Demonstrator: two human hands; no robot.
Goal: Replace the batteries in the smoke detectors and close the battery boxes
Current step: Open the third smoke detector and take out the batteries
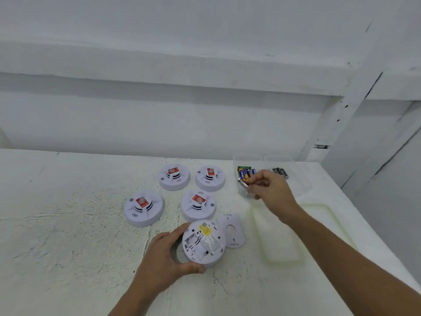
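Detectors fill the middle of the white table, four of them round, white and face up with red stickers on top: the leftmost detector sits alone, two rear detectors stand side by side behind it, and the fourth detector lies in front of that pair. Nearer the camera, the left hand grips a fifth, the open detector, with fingers curled over its upper left rim and the thumb under its lower edge. It is tipped up so that its back faces the camera, and the battery bay looks empty beside a yellow tag. Just to its right the cover plate lies flat on the table, touching or nearly touching the detector's rim. Farther back and to the right stands a clear box with blue and green batteries inside. Above its front the right hand pinches a silver battery between thumb and fingertips. A second clear box just beside it holds dark batteries. Translucent lids lie on the table to the right of the cover plate, under the right forearm.
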